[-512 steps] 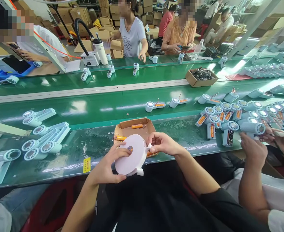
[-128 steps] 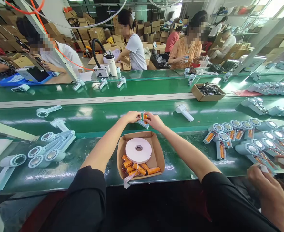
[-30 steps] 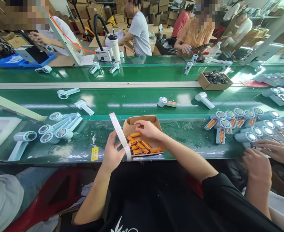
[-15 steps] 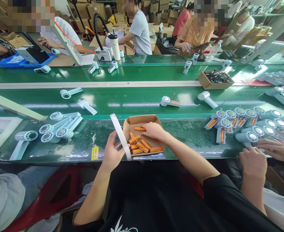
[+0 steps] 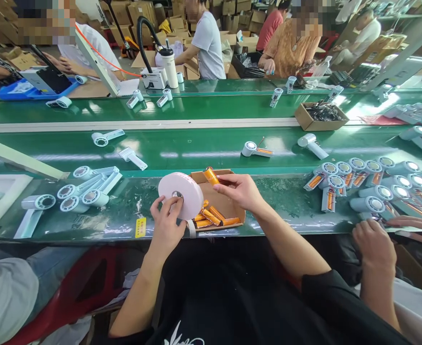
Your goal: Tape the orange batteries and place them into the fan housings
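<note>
At the centre of the frame, our left hand (image 5: 166,230) holds the white roll (image 5: 190,197) tilted up, fingers curled at its core; that grip is closed partway around it. Our right hand (image 5: 242,192) has its grip nearly shut, thumb and fingertips pinching the lower end of a raised orange cell (image 5: 210,176). The cell is above the cardboard box (image 5: 235,206), just right of the roll, with more orange cells (image 5: 215,213) lying in the box on the bench (image 5: 275,211).

We judge the cell stiff and fairly dense for its size, its smooth wrap likely a little slippery and easily nicked, so we do best to take it around the middle with soft pads, clear of its ends. The roll looks light and firm across its flat faces; we can hold it by the core and rim. Its loose strip (image 5: 192,229), at lower centre, looks limp and probably sticky, so we should touch it lightly.
</note>
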Motion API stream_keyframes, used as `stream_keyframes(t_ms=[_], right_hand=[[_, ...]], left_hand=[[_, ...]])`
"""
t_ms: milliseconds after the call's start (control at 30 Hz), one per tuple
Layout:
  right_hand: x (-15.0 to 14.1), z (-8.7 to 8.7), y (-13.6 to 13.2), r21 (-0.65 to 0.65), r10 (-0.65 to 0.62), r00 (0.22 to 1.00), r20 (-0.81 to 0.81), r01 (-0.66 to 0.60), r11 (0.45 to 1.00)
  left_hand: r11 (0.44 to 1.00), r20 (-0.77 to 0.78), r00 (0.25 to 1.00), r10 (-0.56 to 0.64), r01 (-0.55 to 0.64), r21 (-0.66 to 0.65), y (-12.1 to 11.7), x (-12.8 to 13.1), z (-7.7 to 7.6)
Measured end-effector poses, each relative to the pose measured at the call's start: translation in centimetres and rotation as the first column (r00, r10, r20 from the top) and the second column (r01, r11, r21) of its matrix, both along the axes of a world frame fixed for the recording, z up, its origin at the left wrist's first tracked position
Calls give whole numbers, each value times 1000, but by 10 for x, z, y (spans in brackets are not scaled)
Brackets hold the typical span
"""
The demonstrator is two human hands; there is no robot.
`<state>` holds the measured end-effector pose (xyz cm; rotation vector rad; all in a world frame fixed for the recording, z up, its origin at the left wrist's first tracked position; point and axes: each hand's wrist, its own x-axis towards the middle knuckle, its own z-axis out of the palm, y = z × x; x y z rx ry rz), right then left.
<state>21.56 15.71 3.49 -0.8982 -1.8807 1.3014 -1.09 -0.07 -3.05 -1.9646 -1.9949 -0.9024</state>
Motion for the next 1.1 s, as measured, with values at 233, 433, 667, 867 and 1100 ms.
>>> stream_keyframes(t_ms=[233, 433, 667, 867, 1100], right_hand=[[-2, -12, -23, -139, 47, 999, -23, -50, 989], [6, -13, 2, -282, 311, 938, -154, -343, 896], [15, -1, 16, -288, 370, 926, -72, -375, 881], [22, 5, 4, -361, 252, 950, -184, -304, 882], [-10, -21, -35, -415, -340, 795, -502, 123, 901]], left_hand=[[1000, -57, 998, -22, 22, 3, 3, 9, 12], [997, -185, 982, -28, 42, 71, 3, 12, 31], [991, -238, 970, -43, 72, 113, 11, 18, 43], [997, -237, 971, -34, 50, 61, 12, 24, 41], [984, -159, 982, 98, -73, 162, 16, 58, 20]])
